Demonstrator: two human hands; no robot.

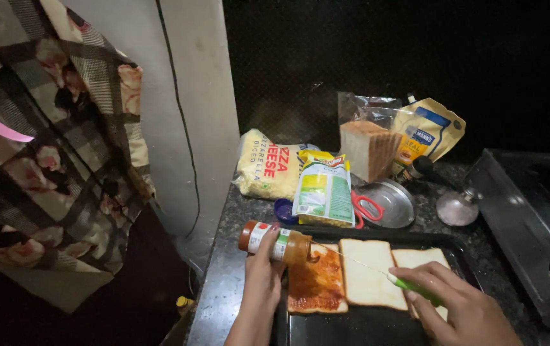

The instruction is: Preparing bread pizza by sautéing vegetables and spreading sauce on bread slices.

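On the desk [224, 282], a black tray [352, 327] holds three bread slices; the left slice [316, 282] is spread red. The left hand [262, 282] has its grip closed around a tipped sauce jar [275, 242] above that slice. The right hand [461, 307] grips a green-handled knife [377, 272] over the middle slice [368, 272]. Farther back lie a cheese bag [268, 166] and a loaf [368, 147].

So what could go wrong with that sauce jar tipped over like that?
The left hand holds the glass sauce jar with the red lid on its side, mouth over the red-sauced bread slice, so sauce might blob out too fast. The green-handled knife in the right hand could drip on the plain white bread slice. The black tray sits near the counter edge.
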